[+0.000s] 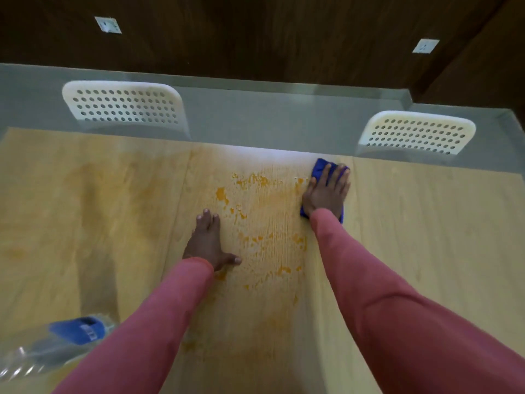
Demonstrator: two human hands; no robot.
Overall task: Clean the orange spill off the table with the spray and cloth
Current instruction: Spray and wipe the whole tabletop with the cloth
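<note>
The table (426, 251) was a light wooden one, and it carried one orange spill (264, 223). The spill was broken into many small spots and smears, lying in the middle of the table and running from near the far edge down toward the near edge. The thickest spots were in the far half.

Two hands were on the table, one on each side of the spill. The right hand (326, 191) lay flat on one blue cloth (319, 167), with its fingers straight and a little spread, pressing the cloth down. The cloth was close to the far edge, at the far right end of the spill, and it showed beyond the fingertips and under the wrist. The left hand (206, 241) rested on the bare wood at the left border of the spill. Its fingers were straight and together, its thumb stretched out to the right, and it held nothing. Both arms wore pink sleeves (383, 294).

One spray bottle (56, 342), clear with a blue part, was at the near left corner. It was blurred, so I could not tell if it was standing or lying.

Behind the far edge stood two white chairs (125, 105) with round holes in their backs, one at the left and one at the right. On the dark wall behind them were two white sockets (108, 25).
</note>
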